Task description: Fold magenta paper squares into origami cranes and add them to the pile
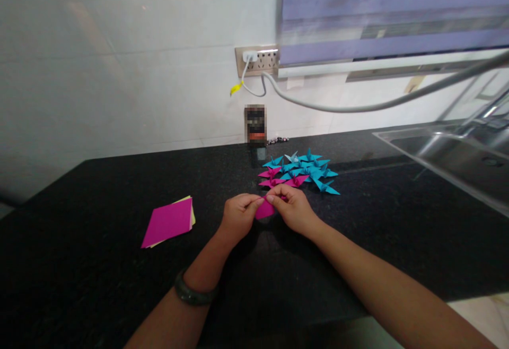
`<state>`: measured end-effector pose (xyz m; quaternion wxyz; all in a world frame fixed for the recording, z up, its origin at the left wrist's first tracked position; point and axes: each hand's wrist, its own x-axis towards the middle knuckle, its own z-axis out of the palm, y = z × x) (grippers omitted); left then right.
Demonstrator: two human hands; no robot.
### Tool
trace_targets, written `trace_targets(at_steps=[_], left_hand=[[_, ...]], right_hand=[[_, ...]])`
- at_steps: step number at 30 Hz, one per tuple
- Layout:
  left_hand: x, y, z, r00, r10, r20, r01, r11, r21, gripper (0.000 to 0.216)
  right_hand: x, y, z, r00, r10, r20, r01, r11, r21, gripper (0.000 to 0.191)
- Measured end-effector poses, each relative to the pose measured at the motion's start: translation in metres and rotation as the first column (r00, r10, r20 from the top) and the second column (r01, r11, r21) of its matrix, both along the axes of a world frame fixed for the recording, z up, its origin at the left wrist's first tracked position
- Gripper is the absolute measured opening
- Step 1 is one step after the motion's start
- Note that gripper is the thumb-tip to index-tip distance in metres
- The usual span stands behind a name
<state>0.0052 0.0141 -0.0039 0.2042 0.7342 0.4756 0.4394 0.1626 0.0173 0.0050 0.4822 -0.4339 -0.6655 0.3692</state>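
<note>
A small folded piece of pink origami paper (pixel 264 210) is held up between both hands over the dark countertop. My left hand (pixel 239 214) pinches its upper left edge between thumb and fingers. On the other side, my right hand (pixel 293 208) pinches the top right edge, hiding part of the paper. Just beyond the hands lie several blue paper cranes (pixel 308 169). Pink paper cranes (pixel 296 181) sit at the near left of that group, and one pale crane (pixel 292 157) is at the back.
A stack of square paper (pixel 169 223), pink on top, lies to the left on the black countertop (pixel 99 280). A blurred-out dark box (pixel 255 125) stands by the wall. A steel sink (pixel 449 153) is at right. A grey cable (pixel 338 109) hangs from the wall socket (pixel 266 61).
</note>
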Motion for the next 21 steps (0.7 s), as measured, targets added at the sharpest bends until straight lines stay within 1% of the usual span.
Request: trace_targets(at_steps=[5,7,8,10,13,16,19,21], left_hand=[[-0.0009,0.0007,0.0009,1.000,0.020,0.002,-0.020,0.999,-0.027,0.019],[-0.0013,0.0005,0.0013,0.999,0.035,0.027,-0.033,0.998,-0.059,0.019],[-0.0013,0.0002,0.0015,0.998,0.040,0.041,-0.037,0.996,-0.075,0.019],[-0.0009,-0.0006,0.0022,0.997,0.049,0.065,-0.042,0.994,-0.102,0.020],[0.0007,-0.0016,0.0026,0.995,0.048,0.082,-0.039,0.993,-0.114,0.020],[0.0020,-0.0010,0.0013,0.997,0.025,0.071,-0.016,0.993,-0.119,0.021],[0.0016,0.0000,-0.0004,0.999,-0.004,0.041,0.008,0.996,-0.091,0.020],[0.0006,0.0003,-0.0004,1.000,-0.007,0.008,0.008,0.998,-0.060,0.019]], right_hand=[[0.0009,0.0034,-0.0028,0.993,0.015,-0.116,-0.029,0.993,-0.116,0.021],[0.0024,0.0068,-0.0034,0.987,-0.018,-0.162,-0.010,0.985,-0.171,0.028],[0.0031,0.0082,-0.0036,0.985,-0.032,-0.169,0.002,0.985,-0.175,0.031],[0.0038,0.0097,-0.0039,0.990,-0.031,-0.139,0.009,0.988,-0.154,0.031],[0.0032,0.0082,-0.0047,0.999,0.023,-0.035,-0.027,0.995,-0.097,0.022],[0.0025,0.0053,-0.0053,0.997,0.033,0.076,-0.033,0.999,0.004,0.015],[0.0031,0.0037,-0.0052,0.986,0.026,0.166,-0.046,0.992,0.115,0.014],[0.0035,0.0034,-0.0050,0.979,0.032,0.201,-0.061,0.988,0.142,0.013]])
